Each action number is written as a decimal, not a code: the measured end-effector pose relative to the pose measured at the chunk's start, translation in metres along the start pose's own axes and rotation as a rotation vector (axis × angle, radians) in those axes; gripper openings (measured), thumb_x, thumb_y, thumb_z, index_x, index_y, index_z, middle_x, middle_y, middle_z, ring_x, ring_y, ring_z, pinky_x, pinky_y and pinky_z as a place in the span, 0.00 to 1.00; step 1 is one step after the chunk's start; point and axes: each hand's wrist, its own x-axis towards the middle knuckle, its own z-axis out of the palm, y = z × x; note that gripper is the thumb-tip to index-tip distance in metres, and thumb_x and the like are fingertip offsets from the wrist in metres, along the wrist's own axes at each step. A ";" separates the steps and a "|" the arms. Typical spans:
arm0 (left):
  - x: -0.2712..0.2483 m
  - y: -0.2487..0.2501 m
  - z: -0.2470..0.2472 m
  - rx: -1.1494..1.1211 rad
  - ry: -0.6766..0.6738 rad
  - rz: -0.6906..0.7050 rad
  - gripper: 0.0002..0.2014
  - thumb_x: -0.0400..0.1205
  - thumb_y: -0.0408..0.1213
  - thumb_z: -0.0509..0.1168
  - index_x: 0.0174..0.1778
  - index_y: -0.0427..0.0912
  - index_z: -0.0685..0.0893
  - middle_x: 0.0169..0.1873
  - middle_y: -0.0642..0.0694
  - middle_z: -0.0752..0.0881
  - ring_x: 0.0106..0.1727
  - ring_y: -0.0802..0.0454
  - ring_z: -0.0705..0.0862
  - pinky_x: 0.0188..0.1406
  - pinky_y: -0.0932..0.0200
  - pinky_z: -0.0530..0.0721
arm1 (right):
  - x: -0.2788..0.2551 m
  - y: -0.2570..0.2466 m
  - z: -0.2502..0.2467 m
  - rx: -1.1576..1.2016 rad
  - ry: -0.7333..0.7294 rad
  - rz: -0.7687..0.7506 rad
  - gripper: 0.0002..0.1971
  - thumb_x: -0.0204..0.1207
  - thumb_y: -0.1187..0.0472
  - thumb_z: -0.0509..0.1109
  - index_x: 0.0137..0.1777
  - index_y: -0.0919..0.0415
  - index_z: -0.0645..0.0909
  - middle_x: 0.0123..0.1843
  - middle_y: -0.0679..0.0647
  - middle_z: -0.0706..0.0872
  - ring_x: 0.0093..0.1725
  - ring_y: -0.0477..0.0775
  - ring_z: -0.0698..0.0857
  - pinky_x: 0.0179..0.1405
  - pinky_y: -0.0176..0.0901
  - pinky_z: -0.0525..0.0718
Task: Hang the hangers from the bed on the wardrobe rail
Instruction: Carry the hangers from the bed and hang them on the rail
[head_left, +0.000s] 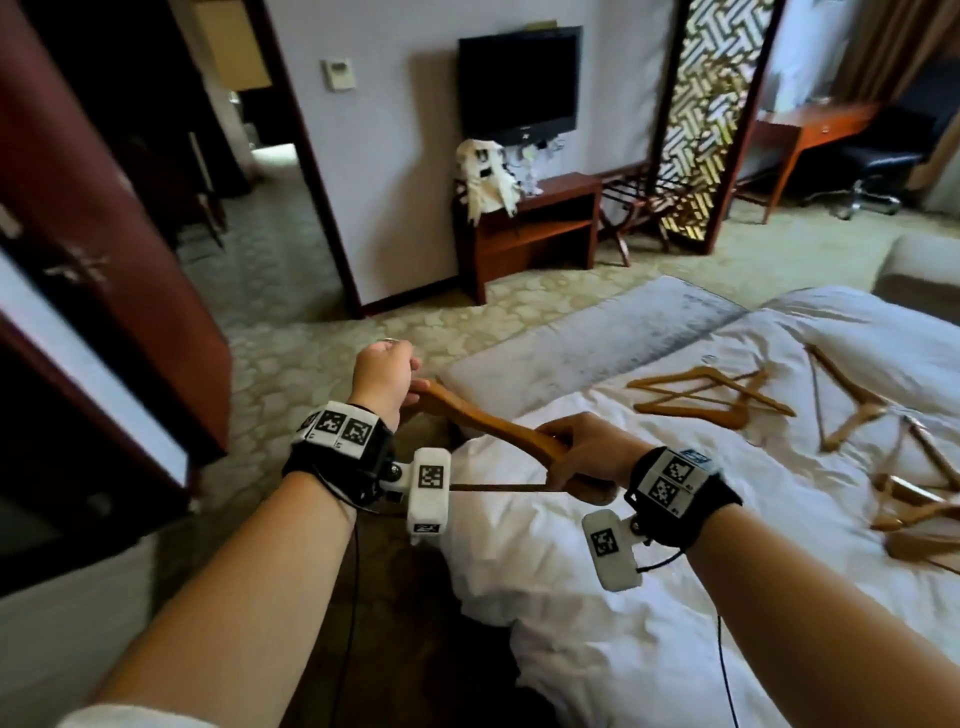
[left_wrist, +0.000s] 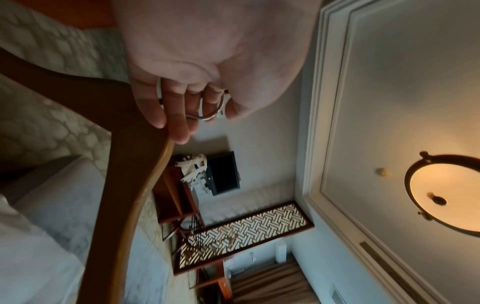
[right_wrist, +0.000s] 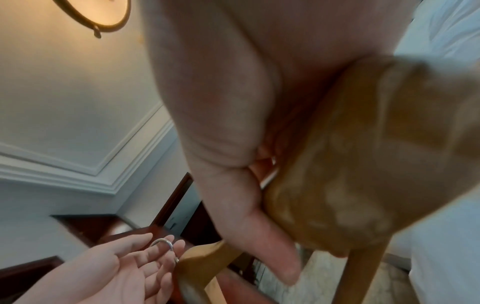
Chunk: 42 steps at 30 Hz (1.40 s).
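Observation:
A wooden hanger (head_left: 488, 423) is held in the air over the bed's near left corner, between both hands. My left hand (head_left: 382, 376) has its fingers (left_wrist: 179, 115) curled through the metal hook (left_wrist: 207, 117) at the hanger's top. My right hand (head_left: 582, 447) grips one shoulder end of the hanger (right_wrist: 350, 164), with the thumb (right_wrist: 259, 236) lying along the wood. Several more wooden hangers (head_left: 706, 397) lie scattered on the white bed (head_left: 675, 597), some to the right (head_left: 919, 499). The wardrobe (head_left: 78, 249), with a dark red door, stands at the left. Its rail is hidden.
A patterned carpet floor (head_left: 311, 353) lies between the bed and the wardrobe. A wooden TV console (head_left: 535, 228) stands against the far wall under a TV (head_left: 519, 83). At the far right are a lattice screen (head_left: 711, 119), a desk (head_left: 810, 130) and a black chair (head_left: 883, 156).

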 end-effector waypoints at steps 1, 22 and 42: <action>0.003 -0.001 -0.021 -0.004 0.030 0.000 0.07 0.86 0.37 0.55 0.51 0.42 0.78 0.39 0.48 0.82 0.26 0.51 0.82 0.26 0.61 0.75 | 0.009 -0.012 0.011 -0.007 -0.020 -0.024 0.20 0.60 0.69 0.81 0.52 0.52 0.88 0.34 0.48 0.84 0.35 0.49 0.82 0.34 0.37 0.80; -0.118 -0.062 -0.290 0.003 0.679 -0.011 0.09 0.85 0.37 0.62 0.40 0.47 0.84 0.37 0.49 0.89 0.22 0.56 0.80 0.23 0.63 0.71 | 0.047 -0.178 0.170 -0.147 -0.593 -0.400 0.33 0.57 0.67 0.84 0.66 0.54 0.86 0.50 0.60 0.92 0.48 0.62 0.92 0.49 0.61 0.91; -0.400 -0.099 -0.312 -0.091 1.338 -0.096 0.07 0.83 0.31 0.64 0.55 0.43 0.85 0.35 0.48 0.83 0.22 0.56 0.79 0.15 0.71 0.71 | -0.096 -0.210 0.284 -0.296 -1.113 -0.758 0.23 0.60 0.72 0.82 0.56 0.55 0.90 0.36 0.53 0.88 0.35 0.55 0.85 0.37 0.47 0.84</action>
